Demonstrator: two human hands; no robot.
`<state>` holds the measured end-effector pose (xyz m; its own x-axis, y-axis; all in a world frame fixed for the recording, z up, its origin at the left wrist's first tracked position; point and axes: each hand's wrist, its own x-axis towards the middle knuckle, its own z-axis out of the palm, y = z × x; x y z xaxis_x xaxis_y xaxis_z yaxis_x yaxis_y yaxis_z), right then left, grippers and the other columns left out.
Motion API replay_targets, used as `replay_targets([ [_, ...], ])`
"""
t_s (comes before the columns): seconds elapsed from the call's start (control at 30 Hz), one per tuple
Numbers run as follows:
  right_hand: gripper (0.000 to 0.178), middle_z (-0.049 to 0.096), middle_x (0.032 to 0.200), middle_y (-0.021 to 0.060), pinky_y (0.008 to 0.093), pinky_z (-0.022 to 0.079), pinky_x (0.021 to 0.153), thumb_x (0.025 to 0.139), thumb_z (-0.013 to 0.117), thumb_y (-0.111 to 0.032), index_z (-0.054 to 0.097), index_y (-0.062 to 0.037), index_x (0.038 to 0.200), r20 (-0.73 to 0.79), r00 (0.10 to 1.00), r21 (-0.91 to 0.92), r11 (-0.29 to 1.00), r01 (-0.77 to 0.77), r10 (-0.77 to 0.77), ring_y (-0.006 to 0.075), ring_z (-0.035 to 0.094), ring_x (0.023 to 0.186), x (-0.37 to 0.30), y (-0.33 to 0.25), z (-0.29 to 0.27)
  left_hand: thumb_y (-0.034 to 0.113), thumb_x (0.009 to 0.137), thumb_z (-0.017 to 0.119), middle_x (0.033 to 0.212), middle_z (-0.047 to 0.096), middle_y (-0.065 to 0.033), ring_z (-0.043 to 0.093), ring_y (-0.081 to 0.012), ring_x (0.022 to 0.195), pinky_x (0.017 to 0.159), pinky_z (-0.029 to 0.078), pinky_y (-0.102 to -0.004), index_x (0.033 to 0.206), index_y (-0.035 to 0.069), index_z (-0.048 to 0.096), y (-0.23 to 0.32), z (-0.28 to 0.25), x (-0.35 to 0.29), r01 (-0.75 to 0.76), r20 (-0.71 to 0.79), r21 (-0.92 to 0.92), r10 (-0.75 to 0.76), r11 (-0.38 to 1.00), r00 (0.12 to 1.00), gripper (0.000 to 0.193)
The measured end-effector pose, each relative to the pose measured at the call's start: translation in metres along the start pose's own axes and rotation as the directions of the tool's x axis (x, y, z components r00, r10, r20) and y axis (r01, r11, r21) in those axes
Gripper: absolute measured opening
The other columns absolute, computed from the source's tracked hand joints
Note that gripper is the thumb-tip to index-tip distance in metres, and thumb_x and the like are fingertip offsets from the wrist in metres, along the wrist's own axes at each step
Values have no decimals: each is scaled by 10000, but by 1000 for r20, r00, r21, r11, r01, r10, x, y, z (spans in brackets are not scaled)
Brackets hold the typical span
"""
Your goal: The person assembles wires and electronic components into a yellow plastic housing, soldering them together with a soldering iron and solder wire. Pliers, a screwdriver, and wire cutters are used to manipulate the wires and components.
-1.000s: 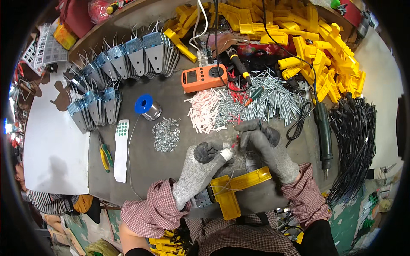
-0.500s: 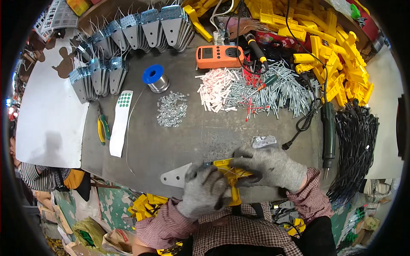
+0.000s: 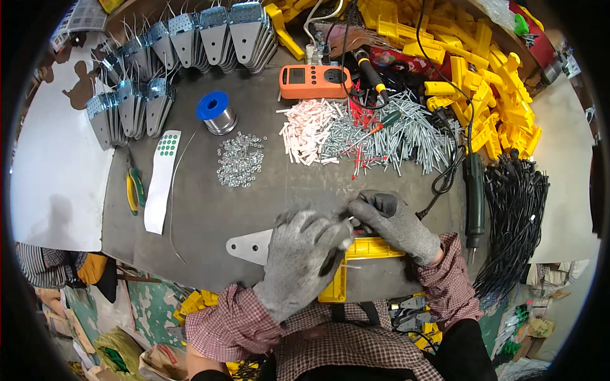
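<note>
- Head view: L hand (image 3: 302,254), gloved, bent at the fingers, slightly blurred; hovering above or against metal plate (image 3: 251,246). Contact w/ it hidden; cannot tell.
- Also R hand (image 3: 391,222), gloved, w/ fingers curled in, just beyond yellow housing (image 3: 375,248).
- Between the two sets of fingertips, a small pale bit (image 3: 352,220); too small to ID. Cannot tell which hand, if either, is pinching it.
- Yellow housing: on bench (image 3: 203,254) at near edge, in front of torso, partly under L hand; one arm toward R, one toward the body.
- Prob. light, stiff, smooth plastic, a bit slippery w/ gloves; thin walls might crack if squeezed hard. Best held by outer side walls, clear of the hollow.
- Metal plate: flat, pointing L, w/ holes. Prob. thin, rigid, heavier for its size; best taken by the long edges near the exposed tip.
- Farther off: solder spool (image 3: 216,113), small hardware pile (image 3: 241,160), screws (image 3: 394,136), orange meter (image 3: 314,81).
</note>
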<state>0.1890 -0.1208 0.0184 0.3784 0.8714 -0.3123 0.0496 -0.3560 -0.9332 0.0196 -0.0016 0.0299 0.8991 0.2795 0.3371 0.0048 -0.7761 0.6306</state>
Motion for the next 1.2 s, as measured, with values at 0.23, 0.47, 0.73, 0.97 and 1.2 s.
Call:
replay_targets([
  [0.23, 337, 655, 786, 55, 272, 464, 647, 999, 551, -294, 659, 21, 946, -39, 994, -44, 994, 100, -101, 83, 550, 703, -7, -6, 1, 131, 807, 685, 881, 630, -100, 582, -308, 933, 865, 450, -451, 1035, 42, 624, -6, 5, 16, 7, -29, 149, -2, 989, 1000, 252],
  [0.47, 293, 621, 848, 64, 264, 470, 714, 1005, 529, -250, 622, 1, 1124, -97, 980, -6, 985, 172, -172, 111, 562, 769, -6, -1, 1, 103, 842, 707, 1067, 643, -161, 655, -315, 982, 850, 527, -388, 1018, 26, 631, -20, 17, 4, 324, 49, -501, -347, 803, 936, 206],
  [0.73, 242, 585, 868, 2, 207, 464, 709, 1003, 526, -175, 531, -26, 1194, 103, 994, 144, 989, -37, 23, 51, 552, 776, -4, -12, -6, 112, 866, 697, 1225, 569, -173, 620, -268, 1051, 888, 519, -381, 1034, 18, 633, -30, 13, 3, 289, 97, -538, -282, 792, 954, 203],
  [0.97, 259, 595, 976, 35, 241, 496, 715, 990, 569, -196, 528, -25, 1181, 15, 997, 182, 981, 73, -77, 71, 592, 812, -1, 3, 4, 137, 860, 714, 1229, 581, -177, 623, -269, 1072, 916, 505, -378, 1052, -2, 618, -30, 15, 0, 363, 115, -609, -374, 706, 920, 255],
  [1.2, 209, 585, 974, 34, 258, 492, 732, 986, 573, -183, 551, -23, 1118, 58, 943, -225, 917, 331, -327, 82, 585, 855, 0, 32, -6, 157, 860, 716, 1199, 614, -189, 616, -253, 1095, 946, 491, -384, 1087, -31, 594, -25, 9, 4, 376, 147, -628, -371, 681, 917, 319],
])
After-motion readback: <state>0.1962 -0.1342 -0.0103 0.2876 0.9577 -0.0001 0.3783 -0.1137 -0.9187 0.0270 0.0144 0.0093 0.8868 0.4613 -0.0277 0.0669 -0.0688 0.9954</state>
